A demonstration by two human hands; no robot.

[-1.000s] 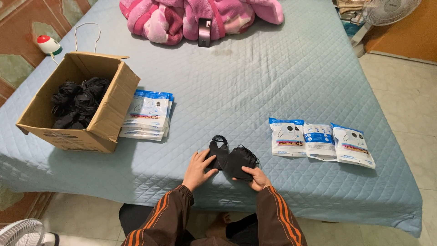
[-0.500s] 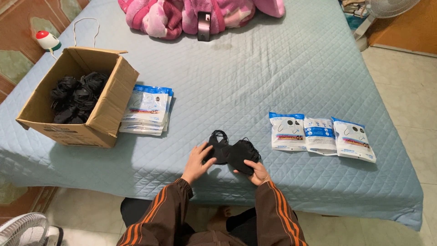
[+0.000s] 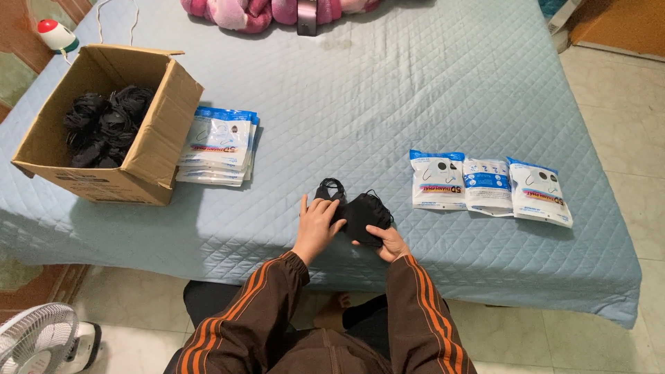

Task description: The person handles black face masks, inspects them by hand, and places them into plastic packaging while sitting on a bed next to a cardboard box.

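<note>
While the cardboard box [image 3: 104, 125] far left holds many loose masks, three sealed packets [image 3: 488, 185] lie right; near edge, left hand [image 3: 317, 225] and right hand [image 3: 388, 242] both grasp black masks [image 3: 360, 211], unpacked.

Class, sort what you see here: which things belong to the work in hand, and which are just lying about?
In the work:
left hand
right hand
black masks
cardboard box
stack of empty pouches
three filled pouches

Lying about:
pink blanket
white fan
</note>
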